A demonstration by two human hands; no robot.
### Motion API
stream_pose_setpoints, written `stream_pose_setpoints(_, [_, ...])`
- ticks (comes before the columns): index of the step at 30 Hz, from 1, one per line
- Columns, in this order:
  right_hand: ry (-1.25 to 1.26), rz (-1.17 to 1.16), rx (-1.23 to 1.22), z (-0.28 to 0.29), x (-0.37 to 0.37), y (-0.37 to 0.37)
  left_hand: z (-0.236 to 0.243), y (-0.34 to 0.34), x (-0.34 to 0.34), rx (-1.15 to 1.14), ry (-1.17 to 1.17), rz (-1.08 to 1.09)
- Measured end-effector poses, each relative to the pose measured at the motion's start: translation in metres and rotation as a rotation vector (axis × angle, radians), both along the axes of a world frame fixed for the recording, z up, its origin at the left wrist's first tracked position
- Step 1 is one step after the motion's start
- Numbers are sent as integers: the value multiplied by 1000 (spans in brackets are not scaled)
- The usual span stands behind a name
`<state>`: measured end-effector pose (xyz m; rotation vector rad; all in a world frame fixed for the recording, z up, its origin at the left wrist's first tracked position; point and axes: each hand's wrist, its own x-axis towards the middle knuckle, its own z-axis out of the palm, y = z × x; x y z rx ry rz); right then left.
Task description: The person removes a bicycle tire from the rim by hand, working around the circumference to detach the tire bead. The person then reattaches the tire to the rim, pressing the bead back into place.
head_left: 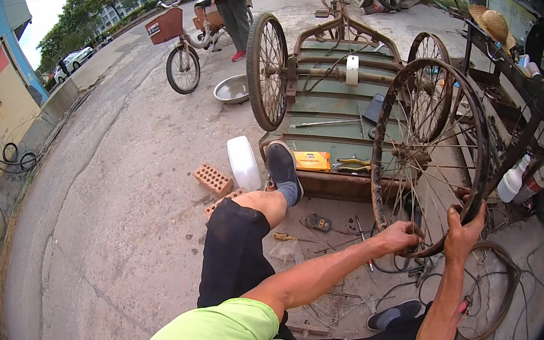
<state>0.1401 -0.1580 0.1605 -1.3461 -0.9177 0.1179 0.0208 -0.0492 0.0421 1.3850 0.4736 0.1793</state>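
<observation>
A rusty spoked wheel (416, 154) stands tilted in front of me, with no clear view of where its lower rim rests. My right hand (463, 232) is closed round the lower right of its rim, fingers partly behind it. At the bottom of the rim, by the spoke ends, my left hand (401, 237) has its fingers pressed together; whatever they pinch is too small to make out. Behind the wheel lies an upturned tricycle cart (337, 115) with a green slatted underside. Its left wheel (268, 72) points upward, and my left shoe (282, 172) is against its near edge.
Pliers (352, 161) and an orange box (312, 160) lie on the cart. A white jug (243, 165), a perforated brick (213, 179) and a metal basin (231, 90) are to the left. A loose tyre (508, 269) lies at lower right. A person (232, 8) stands by a bicycle (182, 68).
</observation>
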Motion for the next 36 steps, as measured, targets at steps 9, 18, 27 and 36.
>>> stream_pose_setpoints(9, [-59,-12,12,-2,0,4,6,12,-20,186,-52,-106])
stream_pose_setpoints(18, [-42,-26,-5,-1,1,4,0,3,-12,328,-27,77])
stream_pose_setpoints(27, [6,-21,21,-1,1,3,23,12,-22,101,44,-60])
stream_pose_setpoints(36, [-10,-29,20,-4,4,5,10,10,-6,-58,68,-38])
